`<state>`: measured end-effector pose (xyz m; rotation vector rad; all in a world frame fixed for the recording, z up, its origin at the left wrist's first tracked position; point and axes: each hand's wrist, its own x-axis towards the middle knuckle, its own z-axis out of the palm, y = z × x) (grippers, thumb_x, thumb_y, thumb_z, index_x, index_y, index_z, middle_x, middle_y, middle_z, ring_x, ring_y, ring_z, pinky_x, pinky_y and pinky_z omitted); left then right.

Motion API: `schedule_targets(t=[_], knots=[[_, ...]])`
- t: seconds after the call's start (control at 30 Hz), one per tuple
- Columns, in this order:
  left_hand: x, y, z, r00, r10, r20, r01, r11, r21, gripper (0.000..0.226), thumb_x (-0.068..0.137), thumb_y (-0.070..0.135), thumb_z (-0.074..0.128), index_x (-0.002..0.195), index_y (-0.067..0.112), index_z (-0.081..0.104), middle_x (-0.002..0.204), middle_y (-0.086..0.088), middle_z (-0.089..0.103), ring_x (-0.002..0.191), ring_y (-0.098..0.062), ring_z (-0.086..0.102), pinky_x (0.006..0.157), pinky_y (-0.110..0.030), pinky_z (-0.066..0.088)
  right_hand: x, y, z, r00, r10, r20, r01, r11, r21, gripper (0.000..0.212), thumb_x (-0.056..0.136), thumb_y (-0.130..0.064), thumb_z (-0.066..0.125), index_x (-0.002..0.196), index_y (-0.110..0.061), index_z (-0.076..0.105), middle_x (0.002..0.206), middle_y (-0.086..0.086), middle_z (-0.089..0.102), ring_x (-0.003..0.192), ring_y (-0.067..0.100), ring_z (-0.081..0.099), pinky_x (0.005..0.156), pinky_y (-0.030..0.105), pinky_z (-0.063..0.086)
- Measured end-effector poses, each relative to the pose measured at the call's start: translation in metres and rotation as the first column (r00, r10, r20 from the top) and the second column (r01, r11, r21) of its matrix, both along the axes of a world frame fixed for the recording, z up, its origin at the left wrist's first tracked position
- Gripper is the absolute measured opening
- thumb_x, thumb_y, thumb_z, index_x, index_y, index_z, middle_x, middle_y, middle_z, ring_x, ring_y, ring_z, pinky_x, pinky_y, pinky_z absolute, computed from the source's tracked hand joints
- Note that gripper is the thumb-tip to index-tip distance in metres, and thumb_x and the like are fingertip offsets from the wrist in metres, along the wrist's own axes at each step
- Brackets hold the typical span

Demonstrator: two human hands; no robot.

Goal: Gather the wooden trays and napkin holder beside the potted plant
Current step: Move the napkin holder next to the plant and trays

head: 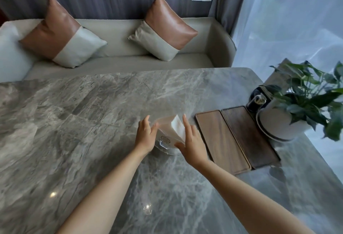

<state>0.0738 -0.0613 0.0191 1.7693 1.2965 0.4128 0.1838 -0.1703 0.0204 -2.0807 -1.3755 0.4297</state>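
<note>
A clear napkin holder [167, 141] with white napkins stands on the grey marble table [83, 113]. My left hand [145, 135] presses against its left side and my right hand [191, 140] against its right side, fingers extended. Just to the right lie two wooden trays side by side, a lighter tray [220, 139] and a darker tray [248, 135]. The darker one rests next to the potted plant [278, 120] in a white pot at the table's right edge.
A dark dispenser [257, 101] stands behind the pot. Beyond the table's far edge is a grey sofa [120, 60] with two brown-and-grey cushions. A sheer curtain hangs at the right.
</note>
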Motion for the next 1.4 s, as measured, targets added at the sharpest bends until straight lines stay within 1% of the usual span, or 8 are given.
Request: schedule_targets(t=[0.17, 0.4, 0.67, 0.83, 1.1, 1.2, 1.3, 1.4], knots=[[-0.013, -0.046, -0.009, 0.999, -0.004, 0.041, 0.003, 1.0, 0.024, 0.05, 0.098, 0.018, 0.043, 0.142, -0.001, 0.03, 0.136, -0.023, 0.04, 0.127, -0.031, 0.041, 0.107, -0.035, 0.033, -0.01, -0.047, -0.006, 1.0, -0.001, -0.007, 0.001, 0.998, 0.06, 0.089, 0.077, -0.017, 0.069, 0.128, -0.042, 0.0, 0.118, 0.018, 0.05, 0.104, 0.033, 0.049, 0.077, 0.031, 0.038], [-0.023, -0.098, -0.013, 0.995, -0.064, 0.076, 0.064, 0.998, 0.01, 0.059, 0.09, 0.023, 0.054, 0.135, -0.007, 0.034, 0.109, -0.015, 0.045, 0.113, -0.035, 0.05, 0.095, -0.034, 0.04, -0.014, -0.113, -0.007, 0.999, -0.026, -0.019, 0.027, 0.999, 0.038, 0.091, 0.078, -0.02, 0.068, 0.128, -0.04, -0.006, 0.122, 0.015, 0.049, 0.108, 0.031, 0.048, 0.087, 0.038, 0.043], [-0.016, -0.158, -0.012, 0.984, -0.163, 0.079, 0.166, 0.985, -0.038, 0.053, 0.094, 0.018, 0.052, 0.137, -0.003, 0.029, 0.114, -0.002, 0.038, 0.105, -0.014, 0.043, 0.091, -0.025, 0.035, -0.005, -0.186, -0.007, 0.997, -0.06, -0.046, 0.061, 0.998, 0.017, 0.099, 0.076, -0.018, 0.07, 0.139, -0.037, -0.004, 0.125, 0.014, 0.048, 0.111, 0.032, 0.047, 0.086, 0.037, 0.043], [-0.007, -0.197, -0.011, 0.975, -0.214, 0.056, 0.216, 0.976, -0.036, 0.051, 0.092, 0.013, 0.054, 0.133, -0.007, 0.031, 0.108, -0.006, 0.04, 0.101, -0.021, 0.047, 0.089, -0.025, 0.036, 0.006, -0.231, -0.01, 0.998, -0.058, -0.025, 0.058, 0.998, 0.017, 0.103, 0.076, -0.021, 0.069, 0.124, -0.059, -0.014, 0.126, 0.01, 0.048, 0.112, 0.027, 0.046, 0.088, 0.028, 0.037], [0.048, -0.247, -0.011, 0.933, -0.351, 0.08, 0.357, 0.931, -0.072, 0.038, 0.092, 0.019, 0.055, 0.121, 0.005, 0.036, 0.106, -0.006, 0.041, 0.1, -0.018, 0.045, 0.082, -0.02, 0.032, 0.049, -0.296, -0.009, 0.984, -0.171, -0.043, 0.17, 0.985, -0.024, 0.096, 0.079, -0.023, 0.067, 0.12, -0.058, -0.014, 0.132, 0.006, 0.042, 0.115, 0.024, 0.044, 0.09, 0.026, 0.035], [0.08, -0.259, -0.008, 0.914, -0.392, 0.104, 0.402, 0.91, -0.104, 0.056, 0.083, 0.034, 0.054, 0.123, -0.001, 0.036, 0.103, -0.009, 0.045, 0.1, -0.027, 0.052, 0.082, -0.022, 0.035, 0.07, -0.315, -0.005, 0.964, -0.261, -0.057, 0.259, 0.965, -0.038, 0.096, 0.079, -0.021, 0.067, 0.128, -0.055, -0.009, 0.136, 0.008, 0.04, 0.117, 0.026, 0.043, 0.09, 0.03, 0.037], [0.11, -0.27, -0.004, 0.893, -0.444, 0.077, 0.449, 0.89, -0.076, 0.049, 0.088, 0.022, 0.061, 0.122, -0.005, 0.039, 0.101, -0.01, 0.049, 0.096, -0.027, 0.053, 0.072, -0.014, 0.029, 0.09, -0.33, -0.001, 0.941, -0.327, -0.087, 0.323, 0.945, -0.055, 0.089, 0.081, -0.02, 0.065, 0.132, -0.045, -0.003, 0.139, 0.009, 0.038, 0.121, 0.026, 0.041, 0.094, 0.033, 0.038], [0.137, -0.276, -0.003, 0.859, -0.5, 0.109, 0.51, 0.853, -0.109, 0.059, 0.078, 0.037, 0.054, 0.121, 0.001, 0.036, 0.103, -0.009, 0.049, 0.102, -0.032, 0.057, 0.082, -0.027, 0.039, 0.107, -0.341, -0.001, 0.92, -0.377, -0.107, 0.374, 0.926, -0.049, 0.084, 0.081, -0.022, 0.065, 0.128, -0.041, -0.002, 0.141, 0.009, 0.036, 0.124, 0.026, 0.039, 0.099, 0.038, 0.038]])
